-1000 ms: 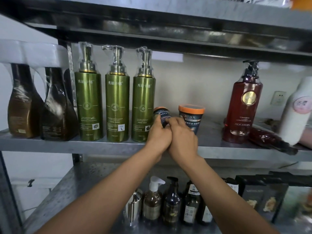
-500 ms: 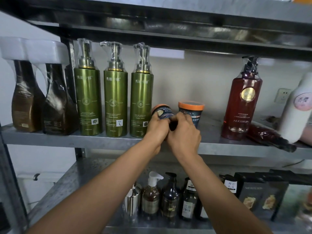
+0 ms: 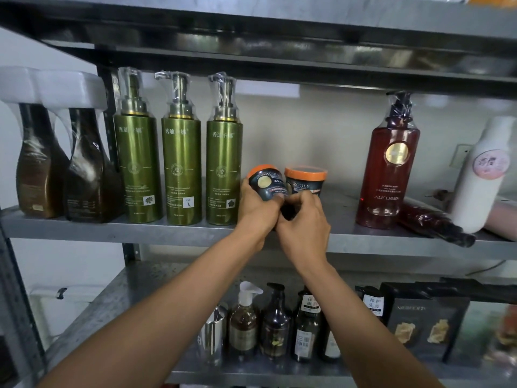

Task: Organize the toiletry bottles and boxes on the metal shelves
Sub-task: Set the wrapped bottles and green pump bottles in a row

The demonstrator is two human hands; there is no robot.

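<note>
Centre frame: left hand (image 3: 257,211) is gripping a tilted, round, orange-lidded jar (image 3: 267,183) above the dull metal shelf (image 3: 167,233); right hand (image 3: 305,228) is curling beside it, grip unclear.

The orange-lidded tub (image 3: 305,182) reads ZCOLY; the red pump bottle (image 3: 390,175) reads ALICEHEIN.
</note>
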